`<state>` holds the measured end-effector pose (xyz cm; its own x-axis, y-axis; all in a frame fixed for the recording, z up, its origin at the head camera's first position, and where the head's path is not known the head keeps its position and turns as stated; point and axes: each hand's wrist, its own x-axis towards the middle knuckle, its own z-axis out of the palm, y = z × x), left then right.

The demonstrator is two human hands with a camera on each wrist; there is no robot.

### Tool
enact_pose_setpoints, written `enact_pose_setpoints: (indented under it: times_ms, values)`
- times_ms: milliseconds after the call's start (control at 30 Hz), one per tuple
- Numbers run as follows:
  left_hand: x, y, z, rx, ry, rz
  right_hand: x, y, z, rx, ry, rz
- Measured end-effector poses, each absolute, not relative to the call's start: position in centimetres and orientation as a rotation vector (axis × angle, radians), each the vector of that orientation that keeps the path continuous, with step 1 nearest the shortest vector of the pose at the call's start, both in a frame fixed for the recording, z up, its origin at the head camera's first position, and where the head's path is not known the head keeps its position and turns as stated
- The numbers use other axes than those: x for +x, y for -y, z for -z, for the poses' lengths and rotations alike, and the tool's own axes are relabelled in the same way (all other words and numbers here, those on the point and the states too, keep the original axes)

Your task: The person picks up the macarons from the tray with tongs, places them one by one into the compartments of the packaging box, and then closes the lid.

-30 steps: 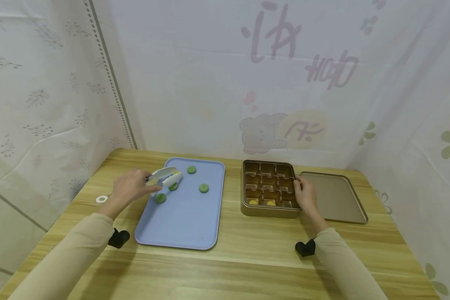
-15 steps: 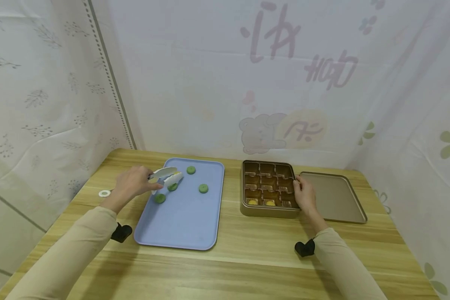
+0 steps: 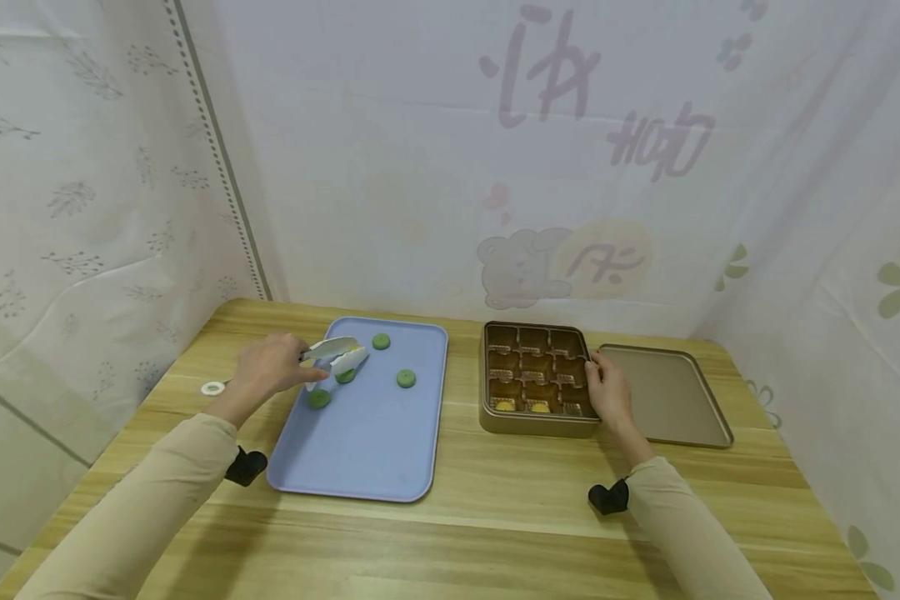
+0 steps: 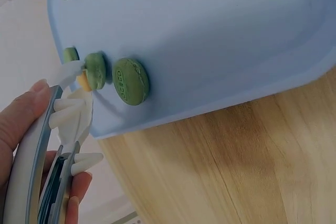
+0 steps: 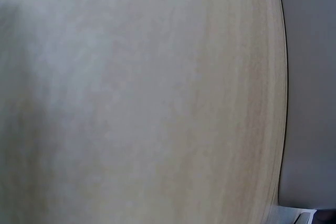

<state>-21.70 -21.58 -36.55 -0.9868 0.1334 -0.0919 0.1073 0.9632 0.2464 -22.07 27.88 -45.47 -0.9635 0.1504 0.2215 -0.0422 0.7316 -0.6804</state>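
My left hand [image 3: 266, 371] holds a pair of tongs [image 3: 333, 347] with white tips over the left side of the blue tray [image 3: 360, 454]. A small yellow piece [image 4: 82, 81] shows at the tips, partly hidden; whether they pinch it I cannot tell. Close by are round green cakes, one nearest the hand [image 3: 319, 398] and one under the tips [image 3: 346, 377]; an embossed pattern marks one green cake [image 4: 130, 81]. My right hand [image 3: 609, 387] grips the right side of a brown-gold box [image 3: 540, 425], thumb at its rim. That hand is out of sight in the right wrist view.
The box's divided insert has two yellow cakes, one at front left [image 3: 505, 406], one at front middle [image 3: 540, 407]. A flat metal lid [image 3: 667, 400] lies right of the box. More green cakes [image 3: 406, 378] sit on the tray. A curtain [image 3: 390, 167] hangs behind the table.
My left hand has shifted slightly right with the tongs, and their ring end has moved up and right. The right hand and box stay put.
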Motion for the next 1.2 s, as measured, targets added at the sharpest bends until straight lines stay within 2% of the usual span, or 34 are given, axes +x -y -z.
enact_pose_setpoints:
  times_ms: [800, 1200]
  values:
    - [-20.6, 21.5, 37.3, 0.254, -3.103, -0.476, -22.2, -27.9, 45.6, -0.118, 2.689, -1.087]
    - [-19.6, 19.6, 37.3, 0.317, -3.138, -0.602, -22.1, -27.8, 45.2, -0.111, 2.695, -1.081]
